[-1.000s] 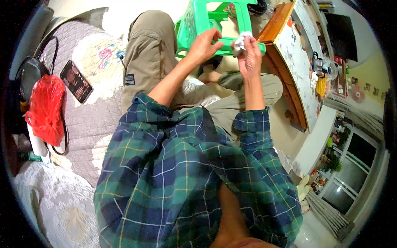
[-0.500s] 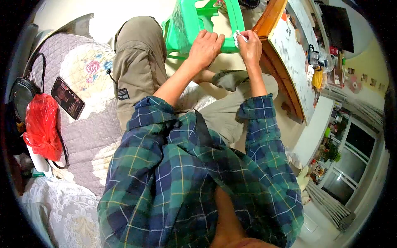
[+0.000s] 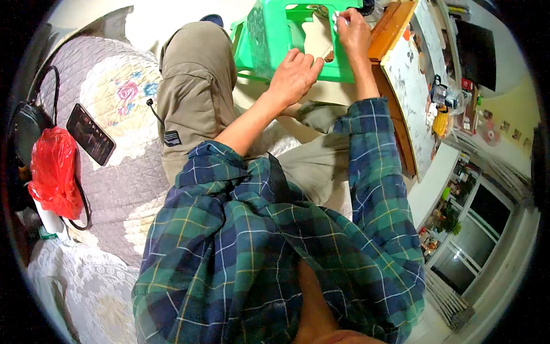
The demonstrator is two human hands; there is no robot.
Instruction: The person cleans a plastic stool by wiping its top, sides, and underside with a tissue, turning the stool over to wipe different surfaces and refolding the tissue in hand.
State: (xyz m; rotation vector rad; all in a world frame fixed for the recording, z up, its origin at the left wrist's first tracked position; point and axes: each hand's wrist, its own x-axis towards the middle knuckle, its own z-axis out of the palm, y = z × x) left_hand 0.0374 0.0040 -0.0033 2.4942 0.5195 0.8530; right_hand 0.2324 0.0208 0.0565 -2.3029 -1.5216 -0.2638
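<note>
A green plastic stool (image 3: 260,43) lies tipped over at the top of the head view, in front of my knees. My left hand (image 3: 295,77) is closed over the near edge of the stool, its fingertips partly hidden. Farther forward, my right hand (image 3: 354,35) pinches a small crumpled white tissue (image 3: 336,20) against the stool's right-hand bar. Most of the tissue is covered by the fingers.
To the right stands a wooden table with a marbled top (image 3: 401,86). On the quilted cover (image 3: 114,189) at left lie a phone (image 3: 90,134), a red plastic bag (image 3: 54,172) and a black bag (image 3: 28,123).
My right hand has slid forward along the stool's bar with the tissue. My left hand has shifted slightly right and stays at the stool's near edge. The stool appears shifted a little right.
</note>
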